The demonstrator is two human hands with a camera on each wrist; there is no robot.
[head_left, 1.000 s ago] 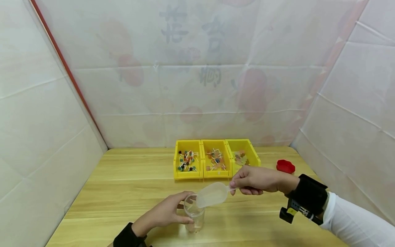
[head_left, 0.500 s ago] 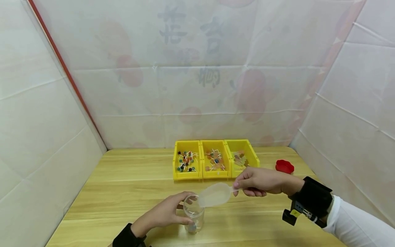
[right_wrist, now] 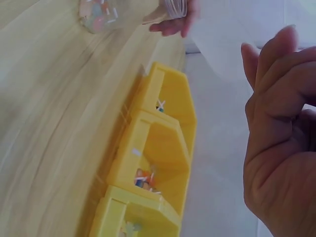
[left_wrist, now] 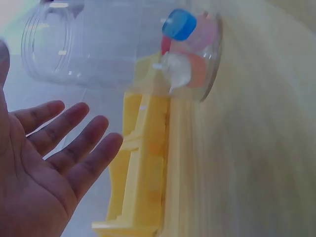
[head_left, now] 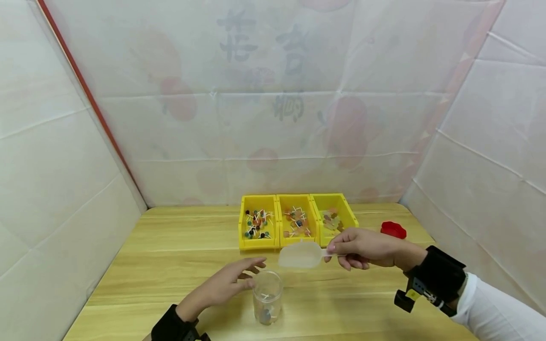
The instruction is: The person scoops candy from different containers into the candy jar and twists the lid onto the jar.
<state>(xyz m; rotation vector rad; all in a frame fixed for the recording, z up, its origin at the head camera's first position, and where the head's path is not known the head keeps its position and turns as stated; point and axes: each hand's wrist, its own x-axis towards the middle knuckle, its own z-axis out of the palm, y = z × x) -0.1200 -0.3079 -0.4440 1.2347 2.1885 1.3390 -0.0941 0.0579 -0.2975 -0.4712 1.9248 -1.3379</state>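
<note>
My right hand (head_left: pixel 362 248) pinches the thin handle of a translucent white scoop (head_left: pixel 300 255), held level just above and behind the jar's mouth. The scoop's bowl appears to have nothing in it. A clear jar (head_left: pixel 268 298) stands upright on the table, lidless. Inside, low down, lie several small lollipops (left_wrist: pixel 179 24) with white sticks, in blue, white, pink and orange. My left hand (head_left: pixel 223 284) is off the jar, to its left, with fingers extended and loosely spread; the left wrist view shows a gap between fingertips and jar wall.
Three yellow bins stand side by side at the back: the left bin (head_left: pixel 258 244) and middle bin (head_left: pixel 300 241) hold small lollipops, the right bin (head_left: pixel 350 219) pale flat pieces. A red scalloped lid (head_left: pixel 393 230) lies right of them. Fabric walls enclose the wooden table (head_left: pixel 179 241).
Lollipops have dropped from the scoop into the jar. The scoop has lifted away from the jar's mouth and levelled out. My left hand has let go of the jar and moved left.
</note>
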